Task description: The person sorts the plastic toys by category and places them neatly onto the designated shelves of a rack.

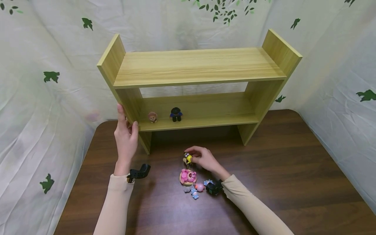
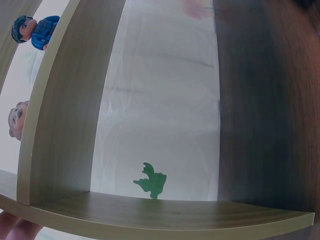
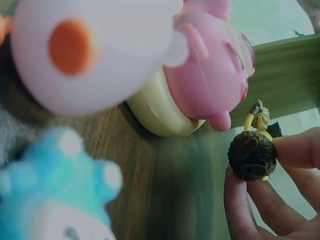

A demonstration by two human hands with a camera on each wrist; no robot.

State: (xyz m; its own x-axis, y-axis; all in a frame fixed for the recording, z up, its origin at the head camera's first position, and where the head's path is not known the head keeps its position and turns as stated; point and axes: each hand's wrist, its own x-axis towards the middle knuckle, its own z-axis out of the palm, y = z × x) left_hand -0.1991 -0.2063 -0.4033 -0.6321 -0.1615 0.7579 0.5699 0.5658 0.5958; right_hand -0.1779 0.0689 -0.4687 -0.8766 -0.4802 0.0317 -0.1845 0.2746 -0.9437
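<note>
Surface (image 1: 279,182): soft shadows, pale sheen
Shelf (image 1: 194,65): top bright, dark beneath
Left wrist view: side board (image 2: 165,214) bowed
Blue figure (image 3: 55,175): out of focus

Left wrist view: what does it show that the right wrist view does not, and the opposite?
Only left wrist: the blue-clad figurine, the brown bear-faced figurine, part of the left hand.

Only right wrist: the pink bear figure, the round pale toy, the light-blue toy, the right hand pinching the brown-haired yellow figurine.

Both: the wooden shelf and brown tabletop.
</note>
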